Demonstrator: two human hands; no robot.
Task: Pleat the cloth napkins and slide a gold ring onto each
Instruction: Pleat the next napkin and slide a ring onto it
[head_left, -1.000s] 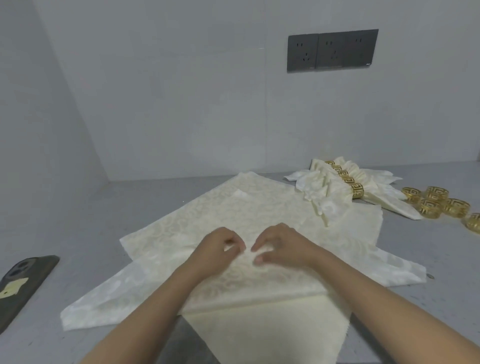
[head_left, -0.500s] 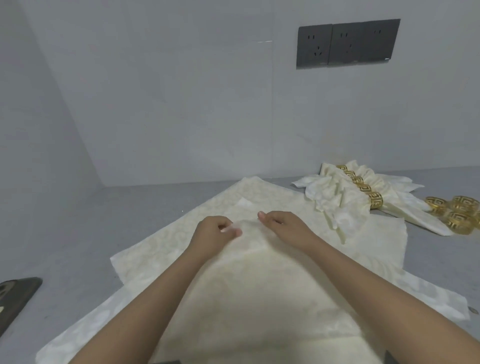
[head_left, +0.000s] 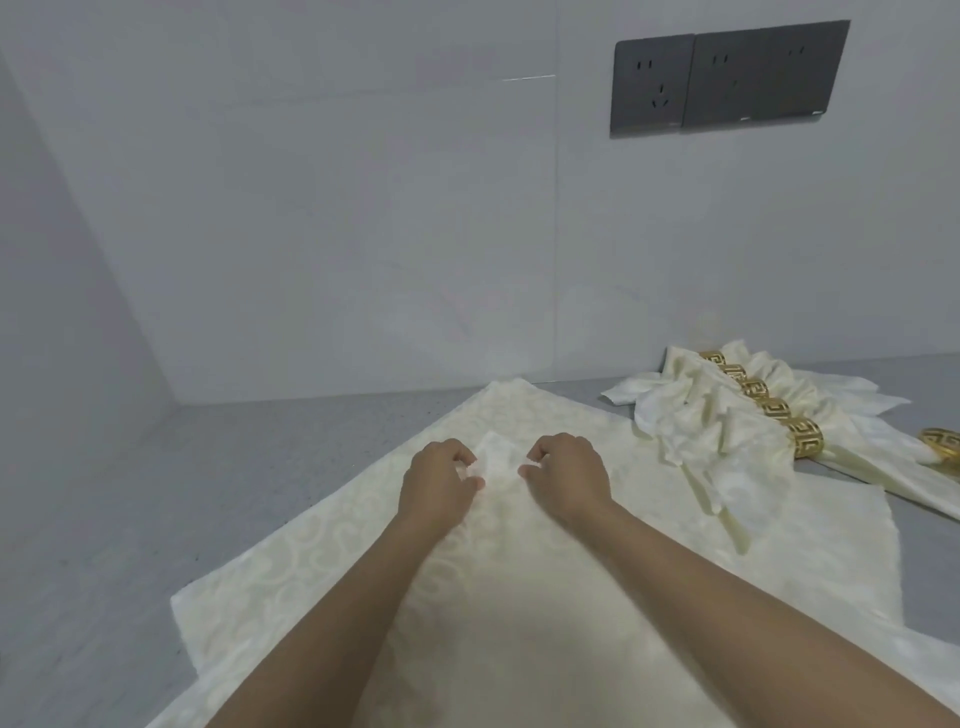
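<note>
The napkin (head_left: 519, 597), pinched at its far corner by left hand (head_left: 441, 483) and right hand (head_left: 566, 475), may shift the loose sheets beneath, skewing pleats.

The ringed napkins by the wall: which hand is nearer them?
The right hand, just left of the ringed napkins. The left hand lies farther left, beyond it.

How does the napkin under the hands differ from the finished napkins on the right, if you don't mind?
The napkin under the hands lies spread flat; the finished napkins are gathered into pleats. It carries no ring; each of those wears a gold ring. Both hands, left and right, pinch it; those lie untouched. Both are cream patterned cloth.
</note>
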